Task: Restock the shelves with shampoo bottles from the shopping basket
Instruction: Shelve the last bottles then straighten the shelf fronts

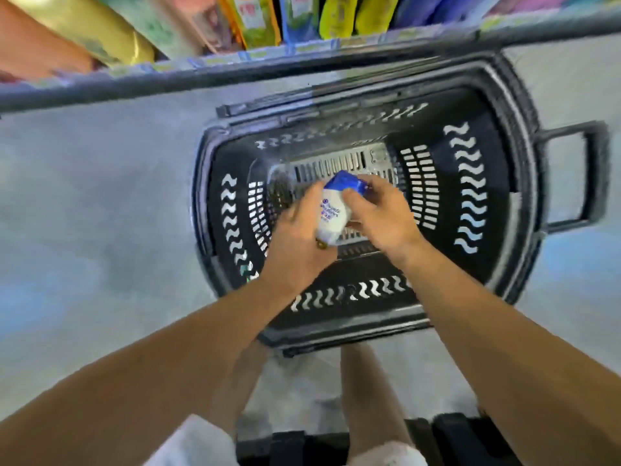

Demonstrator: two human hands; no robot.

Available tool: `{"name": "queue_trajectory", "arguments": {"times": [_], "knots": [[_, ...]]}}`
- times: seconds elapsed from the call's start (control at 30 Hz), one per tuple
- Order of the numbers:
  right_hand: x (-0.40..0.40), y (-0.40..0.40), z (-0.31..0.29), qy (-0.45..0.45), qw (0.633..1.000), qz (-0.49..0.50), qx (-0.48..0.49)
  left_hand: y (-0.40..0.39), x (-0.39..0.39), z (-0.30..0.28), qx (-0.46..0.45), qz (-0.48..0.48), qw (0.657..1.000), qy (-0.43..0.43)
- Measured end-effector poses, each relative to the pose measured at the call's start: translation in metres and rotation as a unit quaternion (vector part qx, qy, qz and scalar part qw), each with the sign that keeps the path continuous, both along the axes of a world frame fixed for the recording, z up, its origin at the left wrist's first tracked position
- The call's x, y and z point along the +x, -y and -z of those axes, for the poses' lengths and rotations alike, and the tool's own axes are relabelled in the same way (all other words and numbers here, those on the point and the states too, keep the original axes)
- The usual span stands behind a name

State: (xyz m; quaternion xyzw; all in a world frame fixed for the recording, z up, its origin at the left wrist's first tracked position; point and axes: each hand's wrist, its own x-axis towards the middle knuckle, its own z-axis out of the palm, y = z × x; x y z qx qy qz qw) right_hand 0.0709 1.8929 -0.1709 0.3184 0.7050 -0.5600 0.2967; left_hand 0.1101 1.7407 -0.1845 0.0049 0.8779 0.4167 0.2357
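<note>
A black shopping basket (524, 183) stands on the grey floor below me. Over its inside I hold a white shampoo bottle (332, 213) with a blue cap, cap pointing away from me. My left hand (299, 243) wraps the bottle's lower body from the left. My right hand (379, 213) grips its upper part and cap from the right. The picture is motion-blurred. No other bottle shows on the basket's slotted bottom. The shelf edge (268, 53) runs across the top of the view.
Coloured packets and pouches (255, 21) stand on the shelf above the dark shelf rail. The basket's handle (591, 169) sticks out to the right. My legs and dark shoes (453, 435) are at the bottom, close to the basket's near rim.
</note>
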Motion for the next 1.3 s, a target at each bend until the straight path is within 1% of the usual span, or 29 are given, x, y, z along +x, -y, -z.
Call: {"name": "queue_trajectory", "arguments": {"times": [0.1,0.13,0.27,0.33,0.43,0.57,0.77,0.9,0.97,1.13,1.2,1.3], "knots": [[-0.001,0.014,-0.084,-0.012,0.997,0.057,-0.045,0.016,-0.009,-0.081,-0.029,0.02,0.999,-0.011],[-0.001,0.021,-0.113,-0.024,0.996,0.071,-0.057,0.023,-0.013,-0.108,-0.022,0.027,0.999,-0.017],[0.0,0.048,-0.225,-0.084,0.992,0.062,-0.065,0.064,-0.016,-0.211,0.103,0.016,0.995,-0.002],[0.001,0.063,-0.276,-0.11,0.989,0.056,-0.075,0.089,-0.016,-0.261,0.133,0.006,0.991,0.008],[0.001,0.089,-0.346,-0.155,0.984,0.029,-0.078,0.121,-0.016,-0.334,0.142,-0.001,0.99,0.011],[0.003,0.125,-0.424,-0.204,0.973,-0.009,-0.108,0.159,0.0,-0.396,0.179,-0.043,0.982,0.029],[0.028,0.181,-0.524,-0.29,0.942,-0.104,-0.137,0.219,0.037,-0.482,0.2,-0.098,0.974,-0.051],[0.041,0.225,-0.578,-0.345,0.922,-0.146,-0.096,0.262,0.063,-0.534,0.205,-0.144,0.962,-0.106],[0.045,0.248,-0.606,-0.384,0.906,-0.171,-0.057,0.289,0.073,-0.559,0.205,-0.167,0.955,-0.136],[0.046,0.311,-0.67,-0.481,0.833,-0.265,0.065,0.373,0.076,-0.613,0.241,-0.205,0.927,-0.199],[0.045,0.347,-0.692,-0.519,0.802,-0.283,0.086,0.41,0.073,-0.633,0.265,-0.206,0.914,-0.228],[0.041,0.408,-0.718,-0.562,0.772,-0.282,0.094,0.461,0.063,-0.662,0.323,-0.198,0.889,-0.258]]}}
